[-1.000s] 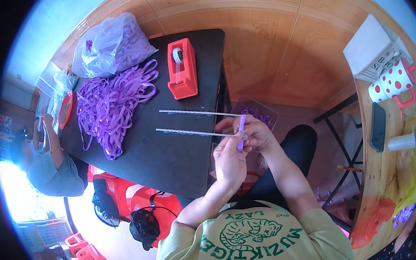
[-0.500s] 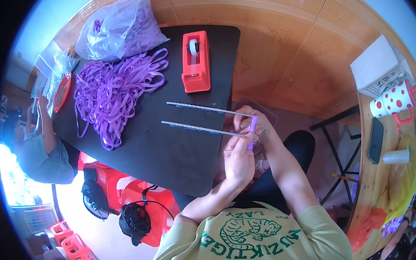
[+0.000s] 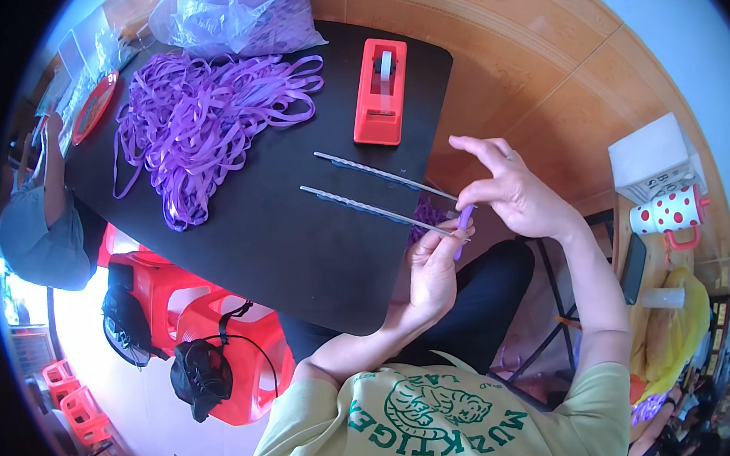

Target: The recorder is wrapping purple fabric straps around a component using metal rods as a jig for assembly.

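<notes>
Two thin metal rods with twisted shafts, an upper rod (image 3: 377, 172) and a lower rod (image 3: 358, 205), lie side by side on the black table, their ends jutting past its right edge. A short strip of purple ribbon (image 3: 464, 226) spans the rod ends. My left hand (image 3: 433, 274) pinches the ribbon at the lower rod's end, fingers closed. Above it, my right hand (image 3: 518, 191) is raised with its fingers apart and nothing visible in them; its thumb is close to the upper rod's end. Whether the thumb touches the ribbon I cannot tell.
On the black table (image 3: 321, 267) lie a heap of purple ribbon (image 3: 196, 126), a filled plastic bag (image 3: 236, 11) and a red tape dispenser (image 3: 380, 103). At right, a wooden table holds a dotted mug (image 3: 668, 211) and a phone (image 3: 633, 269). Red stools (image 3: 241, 346) stand lower left; another person (image 3: 43, 233) sits at far left.
My right hand has let go of the ribbon and lifted up and right, its fingers spreading. My left hand stays at the ribbon. The whole view has shifted a little.
</notes>
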### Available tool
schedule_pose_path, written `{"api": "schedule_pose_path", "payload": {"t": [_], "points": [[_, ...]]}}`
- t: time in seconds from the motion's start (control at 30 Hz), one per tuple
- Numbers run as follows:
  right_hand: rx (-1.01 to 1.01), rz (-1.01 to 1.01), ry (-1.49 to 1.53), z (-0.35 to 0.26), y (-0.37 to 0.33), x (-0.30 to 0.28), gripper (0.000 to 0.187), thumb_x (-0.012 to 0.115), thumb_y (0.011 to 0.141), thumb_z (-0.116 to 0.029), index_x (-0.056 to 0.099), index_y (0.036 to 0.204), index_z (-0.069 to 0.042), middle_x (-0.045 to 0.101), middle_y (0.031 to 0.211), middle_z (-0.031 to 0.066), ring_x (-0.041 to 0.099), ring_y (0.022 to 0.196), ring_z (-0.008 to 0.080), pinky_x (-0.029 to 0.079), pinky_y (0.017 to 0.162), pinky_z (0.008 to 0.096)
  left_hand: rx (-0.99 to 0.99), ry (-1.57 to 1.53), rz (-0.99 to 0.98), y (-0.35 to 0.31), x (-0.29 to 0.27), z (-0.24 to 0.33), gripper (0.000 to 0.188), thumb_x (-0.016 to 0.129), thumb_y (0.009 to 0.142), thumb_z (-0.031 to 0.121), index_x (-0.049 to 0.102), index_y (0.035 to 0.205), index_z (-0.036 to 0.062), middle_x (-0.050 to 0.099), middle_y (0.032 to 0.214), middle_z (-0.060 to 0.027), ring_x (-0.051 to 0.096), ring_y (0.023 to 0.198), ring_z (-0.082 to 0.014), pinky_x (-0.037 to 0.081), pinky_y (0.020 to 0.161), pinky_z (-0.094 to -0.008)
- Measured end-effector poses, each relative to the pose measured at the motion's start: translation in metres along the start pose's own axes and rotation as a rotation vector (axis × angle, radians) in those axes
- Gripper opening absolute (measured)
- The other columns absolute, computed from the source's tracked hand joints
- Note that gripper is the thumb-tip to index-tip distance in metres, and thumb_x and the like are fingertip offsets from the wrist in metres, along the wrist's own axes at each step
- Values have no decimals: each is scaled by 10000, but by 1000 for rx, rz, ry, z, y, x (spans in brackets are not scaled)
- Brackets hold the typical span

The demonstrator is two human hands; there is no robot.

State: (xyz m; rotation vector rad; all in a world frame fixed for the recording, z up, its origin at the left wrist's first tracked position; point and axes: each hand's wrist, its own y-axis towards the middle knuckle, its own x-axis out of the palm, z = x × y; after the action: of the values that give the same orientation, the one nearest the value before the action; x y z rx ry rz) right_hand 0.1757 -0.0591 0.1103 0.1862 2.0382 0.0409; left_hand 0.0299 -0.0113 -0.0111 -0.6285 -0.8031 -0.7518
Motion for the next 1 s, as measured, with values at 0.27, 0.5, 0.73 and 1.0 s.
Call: {"api": "schedule_pose_path", "payload": {"t": [0.27,0.5,0.73,1.0], "points": [[8,-120,-171,-5,1,15,314,556,641,115,696,814,-107,364,1433,107,356,1260,330,294,1040,466,29,20,-24,3,-4,-8,143,582,864,22,671,974,4,675,976,-102,633,928,-183,450,914,-324],[62,-199,-31,4,19,-1,234,559,822,-17,694,938,-169,337,1452,116,286,1321,314,276,1040,515,42,83,-2,2,-3,-7,152,584,864,38,671,982,-2,676,975,-108,635,912,-168,446,904,-314],[136,-592,-462,-22,43,-2,176,579,835,-147,697,965,-166,266,1484,185,190,1389,335,279,992,510,31,84,17,1,-1,-6,124,594,859,46,687,931,5,682,940,-80,621,901,-146,432,860,-281],[134,-548,-562,-34,39,10,138,608,774,-147,680,883,-101,268,1470,246,205,1385,386,287,968,505,70,65,-8,-2,3,-2,82,600,887,73,674,907,42,595,828,66,428,708,-9,330,643,-169]]}}
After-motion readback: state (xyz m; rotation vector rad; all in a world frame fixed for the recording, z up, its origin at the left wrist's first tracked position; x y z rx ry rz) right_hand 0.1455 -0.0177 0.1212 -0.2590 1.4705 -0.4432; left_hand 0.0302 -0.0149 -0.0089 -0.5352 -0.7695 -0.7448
